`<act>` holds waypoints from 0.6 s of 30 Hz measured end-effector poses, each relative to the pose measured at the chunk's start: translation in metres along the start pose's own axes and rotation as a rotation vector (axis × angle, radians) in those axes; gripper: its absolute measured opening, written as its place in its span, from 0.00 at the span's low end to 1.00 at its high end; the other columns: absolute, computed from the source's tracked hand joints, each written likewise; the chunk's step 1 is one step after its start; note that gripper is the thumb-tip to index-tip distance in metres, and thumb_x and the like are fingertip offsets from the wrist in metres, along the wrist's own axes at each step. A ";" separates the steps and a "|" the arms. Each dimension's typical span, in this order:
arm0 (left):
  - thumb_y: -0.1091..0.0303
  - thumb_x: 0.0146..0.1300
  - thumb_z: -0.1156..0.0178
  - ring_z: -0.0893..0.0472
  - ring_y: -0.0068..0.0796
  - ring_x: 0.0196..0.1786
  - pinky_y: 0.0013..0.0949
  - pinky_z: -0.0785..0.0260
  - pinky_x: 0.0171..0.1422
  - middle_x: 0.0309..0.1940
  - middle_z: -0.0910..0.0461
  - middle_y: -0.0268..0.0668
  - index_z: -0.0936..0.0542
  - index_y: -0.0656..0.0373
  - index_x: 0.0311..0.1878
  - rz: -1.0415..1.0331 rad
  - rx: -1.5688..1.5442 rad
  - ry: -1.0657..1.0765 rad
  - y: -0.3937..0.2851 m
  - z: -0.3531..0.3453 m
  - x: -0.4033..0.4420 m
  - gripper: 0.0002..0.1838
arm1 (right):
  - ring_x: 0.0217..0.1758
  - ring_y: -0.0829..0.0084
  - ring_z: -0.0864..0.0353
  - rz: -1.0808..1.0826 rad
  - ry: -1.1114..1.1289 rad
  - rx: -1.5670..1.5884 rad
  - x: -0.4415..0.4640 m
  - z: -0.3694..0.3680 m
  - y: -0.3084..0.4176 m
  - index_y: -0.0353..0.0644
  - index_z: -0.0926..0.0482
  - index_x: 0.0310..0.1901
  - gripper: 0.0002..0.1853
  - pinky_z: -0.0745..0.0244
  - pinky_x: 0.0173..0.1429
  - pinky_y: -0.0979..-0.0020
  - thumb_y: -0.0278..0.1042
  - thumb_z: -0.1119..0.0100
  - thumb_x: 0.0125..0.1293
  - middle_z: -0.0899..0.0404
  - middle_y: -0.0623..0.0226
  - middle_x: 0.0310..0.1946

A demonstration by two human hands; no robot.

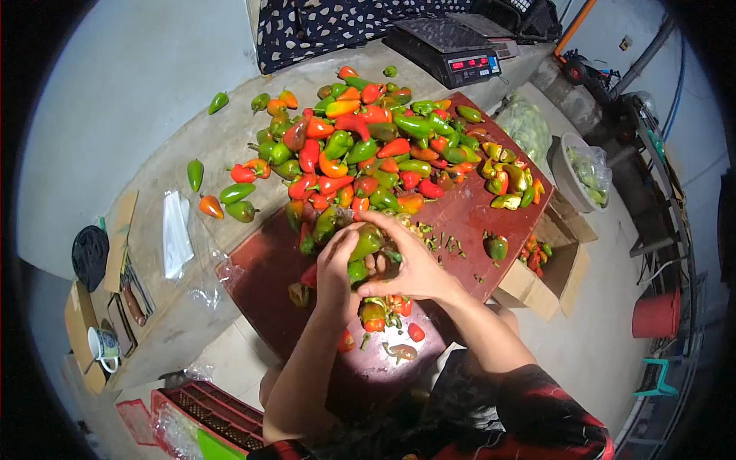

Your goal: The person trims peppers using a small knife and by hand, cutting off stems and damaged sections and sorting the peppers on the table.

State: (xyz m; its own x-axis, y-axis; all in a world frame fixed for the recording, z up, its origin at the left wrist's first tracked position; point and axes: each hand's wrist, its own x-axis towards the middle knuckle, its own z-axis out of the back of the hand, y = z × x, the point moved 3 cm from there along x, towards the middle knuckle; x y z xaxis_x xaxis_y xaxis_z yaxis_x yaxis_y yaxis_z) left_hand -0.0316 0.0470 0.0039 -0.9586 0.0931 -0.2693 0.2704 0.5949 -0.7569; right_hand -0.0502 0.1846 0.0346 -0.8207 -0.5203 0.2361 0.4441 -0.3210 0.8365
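My left hand point(336, 261) and my right hand point(410, 264) are cupped towards each other over the dark red table point(257, 257). Between them is a green pepper point(369, 241), with more green showing just below it; the fingers partly hide how many peppers are held. A heap of red, orange and green peppers point(335, 146) lies beyond my hands, spreading from the table onto the concrete ledge. Cut pepper pieces point(373, 314) lie on the table nearer my body. Small green stem bits point(448, 244) are scattered to the right of my right hand.
A digital scale point(471, 69) stands at the back. At right are a cardboard box point(563, 264) holding peppers and a bowl point(571, 172) with a plastic bag. White plastic bags point(176, 234), a mug point(102, 346) and a knife point(133, 305) are on the left. A red crate point(207, 414) stands lower left.
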 end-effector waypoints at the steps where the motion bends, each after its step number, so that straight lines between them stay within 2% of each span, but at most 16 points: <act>1: 0.60 0.78 0.59 0.19 0.30 0.47 0.33 0.25 0.54 0.47 0.20 0.37 0.25 0.61 0.60 0.001 0.000 -0.002 0.004 0.003 0.001 0.20 | 0.73 0.53 0.32 -0.001 0.001 0.001 -0.001 -0.004 -0.003 0.39 0.37 0.72 0.54 0.38 0.76 0.56 0.49 0.17 0.46 0.32 0.51 0.69; 3: 0.57 0.80 0.61 0.19 0.28 0.48 0.35 0.25 0.57 0.47 0.20 0.36 0.24 0.60 0.58 0.084 -0.093 -0.072 0.021 0.013 0.007 0.20 | 0.66 0.52 0.27 0.018 -0.029 -0.009 -0.001 -0.014 -0.012 0.42 0.35 0.70 0.53 0.32 0.70 0.57 0.48 0.16 0.42 0.28 0.52 0.63; 4: 0.56 0.82 0.64 0.19 0.27 0.49 0.37 0.26 0.59 0.48 0.20 0.35 0.26 0.58 0.60 0.123 -0.140 -0.051 0.025 0.016 0.010 0.21 | 0.67 0.52 0.27 0.021 -0.051 0.006 0.000 -0.016 -0.015 0.40 0.34 0.68 0.51 0.32 0.70 0.58 0.43 0.18 0.41 0.27 0.52 0.62; 5: 0.56 0.82 0.64 0.19 0.27 0.49 0.37 0.26 0.59 0.48 0.20 0.35 0.26 0.58 0.60 0.123 -0.140 -0.052 0.029 0.019 0.010 0.21 | 0.67 0.52 0.27 0.021 -0.051 0.006 -0.001 -0.016 -0.016 0.40 0.34 0.68 0.51 0.32 0.70 0.58 0.43 0.18 0.41 0.27 0.52 0.62; 7: 0.56 0.82 0.64 0.20 0.28 0.54 0.37 0.27 0.62 0.52 0.21 0.36 0.28 0.57 0.62 0.120 -0.263 -0.037 0.032 0.016 0.011 0.21 | 0.67 0.53 0.27 -0.086 0.005 0.091 -0.001 -0.013 -0.015 0.38 0.33 0.65 0.45 0.32 0.70 0.59 0.37 0.23 0.43 0.26 0.51 0.60; 11: 0.56 0.82 0.64 0.21 0.31 0.58 0.39 0.29 0.66 0.56 0.23 0.38 0.30 0.56 0.64 0.064 -0.309 -0.037 0.040 0.015 0.016 0.21 | 0.66 0.53 0.26 -0.101 -0.034 0.091 -0.004 -0.018 -0.017 0.37 0.33 0.64 0.41 0.31 0.70 0.59 0.33 0.28 0.45 0.25 0.51 0.59; 13: 0.60 0.80 0.57 0.23 0.30 0.60 0.39 0.30 0.67 0.56 0.25 0.37 0.30 0.59 0.62 0.000 -0.297 -0.044 0.042 0.015 0.015 0.17 | 0.64 0.51 0.24 -0.098 -0.082 0.029 -0.006 -0.023 -0.021 0.38 0.33 0.64 0.40 0.31 0.69 0.59 0.33 0.29 0.46 0.25 0.51 0.58; 14: 0.60 0.80 0.57 0.23 0.30 0.60 0.39 0.30 0.67 0.56 0.25 0.37 0.30 0.59 0.62 0.005 -0.295 -0.040 0.045 0.016 0.015 0.17 | 0.62 0.51 0.24 -0.106 -0.097 0.028 -0.008 -0.023 -0.022 0.39 0.31 0.62 0.38 0.30 0.68 0.59 0.33 0.29 0.47 0.24 0.50 0.55; 16: 0.66 0.78 0.54 0.23 0.33 0.61 0.40 0.31 0.68 0.60 0.26 0.39 0.33 0.61 0.67 -0.022 -0.365 0.040 0.042 0.013 0.016 0.18 | 0.62 0.51 0.24 -0.136 -0.099 0.056 -0.007 -0.020 -0.020 0.39 0.30 0.61 0.37 0.30 0.67 0.59 0.33 0.29 0.47 0.24 0.51 0.54; 17: 0.66 0.78 0.54 0.23 0.33 0.61 0.40 0.31 0.68 0.60 0.26 0.39 0.33 0.61 0.67 -0.014 -0.362 0.047 0.041 0.014 0.013 0.18 | 0.61 0.50 0.23 -0.164 -0.098 0.086 -0.008 -0.017 -0.020 0.40 0.29 0.61 0.36 0.29 0.66 0.59 0.33 0.29 0.47 0.23 0.51 0.53; 18: 0.68 0.75 0.52 0.23 0.36 0.63 0.40 0.31 0.69 0.61 0.26 0.42 0.34 0.61 0.68 -0.234 0.423 -0.022 0.023 0.006 0.004 0.21 | 0.58 0.55 0.20 -0.200 -0.119 0.113 -0.007 -0.013 -0.020 0.40 0.28 0.59 0.34 0.27 0.64 0.61 0.32 0.29 0.47 0.21 0.54 0.50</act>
State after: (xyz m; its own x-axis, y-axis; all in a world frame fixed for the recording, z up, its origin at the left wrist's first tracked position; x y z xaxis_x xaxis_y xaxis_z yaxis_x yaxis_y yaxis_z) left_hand -0.0282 0.0559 -0.0179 -0.9971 -0.0240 -0.0716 0.0646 0.2209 -0.9732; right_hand -0.0484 0.1849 0.0101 -0.9278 -0.3560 0.1114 0.2312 -0.3145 0.9207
